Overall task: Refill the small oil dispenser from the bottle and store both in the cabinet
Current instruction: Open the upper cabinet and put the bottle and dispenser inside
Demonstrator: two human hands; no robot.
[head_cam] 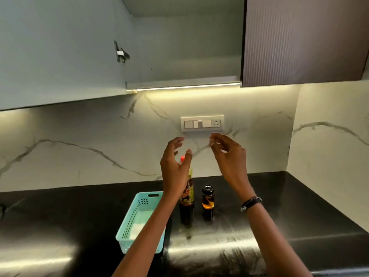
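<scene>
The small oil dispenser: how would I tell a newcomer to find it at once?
Start at the black countertop beneath the open cabinet. Right of the turquoise basket stand two containers. The small oil dispenser is the right-hand one: short, black-capped, unlike the tall red-capped oil bottle.

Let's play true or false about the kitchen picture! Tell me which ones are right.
1. The oil bottle has a red cap. True.
2. The small dispenser is inside the cabinet. False: it stands on the counter, right of the bottle.
3. The cabinet is open. True.
4. The right hand grips the dispenser. False: it holds nothing.
5. The basket is blue-green. True.
</scene>
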